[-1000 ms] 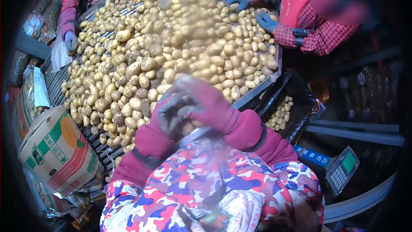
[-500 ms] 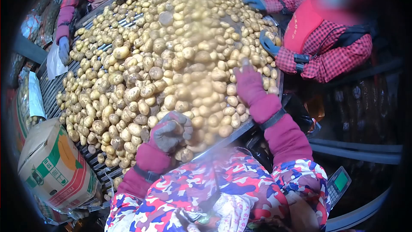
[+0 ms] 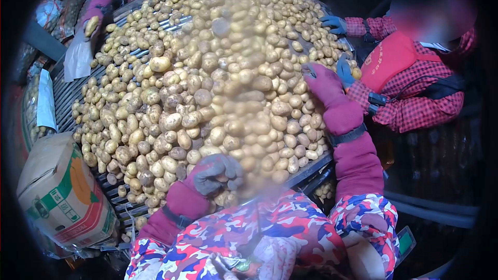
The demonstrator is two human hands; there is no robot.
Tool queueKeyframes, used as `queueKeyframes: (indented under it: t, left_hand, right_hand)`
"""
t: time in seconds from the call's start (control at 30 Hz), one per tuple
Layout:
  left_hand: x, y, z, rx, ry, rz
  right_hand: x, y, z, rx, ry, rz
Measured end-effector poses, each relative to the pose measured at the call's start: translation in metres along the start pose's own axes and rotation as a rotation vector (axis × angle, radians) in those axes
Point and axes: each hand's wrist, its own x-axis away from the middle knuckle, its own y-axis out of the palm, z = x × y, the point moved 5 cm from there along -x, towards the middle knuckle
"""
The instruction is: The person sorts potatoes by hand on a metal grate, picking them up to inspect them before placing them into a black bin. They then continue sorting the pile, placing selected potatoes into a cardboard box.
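Note:
Potatoes [image 3: 181,93] cover a wide slatted sorting table [image 3: 70,93] in front of me. My left hand [image 3: 215,173], in a grey-palmed maroon glove, is closed just over the near edge of the potatoes. Its fingers curl inward around a small tan patch that I cannot make out for certain. My right hand [image 3: 324,83], in a maroon glove, reaches out over the right side of the potatoes. Its fingers point left and lie over them, partly bent, with no held thing visible. A blurred smear crosses the middle of the view.
A co-worker's blue-gloved hand [image 3: 334,23] rests at the right rim, with the other blue glove [image 3: 345,70] close to my right hand. Another co-worker at the far left holds a potato [image 3: 92,26]. A printed cardboard box [image 3: 67,192] stands at the left, near a white sheet [image 3: 46,101].
My right hand has gone farther out across the potatoes, and its fingers are less spread. My left hand stays closed near the front edge. The far-left co-worker's hand now holds a potato.

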Motion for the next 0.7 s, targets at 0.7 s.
queueKeyframes:
  t: [0.7]
  left_hand:
    - [0.001, 0.011, -0.001, 0.027, -0.074, 0.123]
  right_hand:
    - [-0.119, 0.038, 0.060, 0.198, -0.155, -0.228]
